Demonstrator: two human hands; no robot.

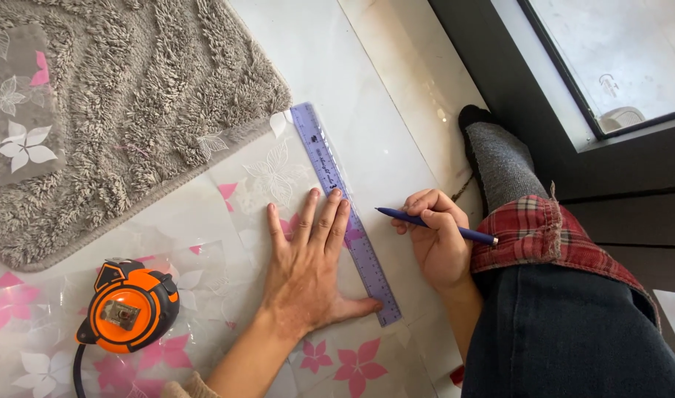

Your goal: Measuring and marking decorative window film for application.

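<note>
Your knee in dark jeans [573, 339] is closest. Your left hand [312, 265] lies flat, fingers spread, pressing the purple ruler [345, 214] onto the clear flowered plastic sheet [264, 177] on the floor so it won't slide. Your right hand [437, 239] pinches a blue pen [433, 225] beside the ruler. An orange tape measure [127, 306] sits near the shaggy mat [131, 110].

Bare tile strip [396, 140] running open btwn ruler [343, 210] and knee [566, 309] — right hand [437, 243] w/ pen [433, 223] sitting in it. Left hand [312, 269] pinning ruler. Rug [131, 118] blocking upper left, tape measure [127, 306] crowding lower left — sock foot [499, 158] closing right side.
</note>
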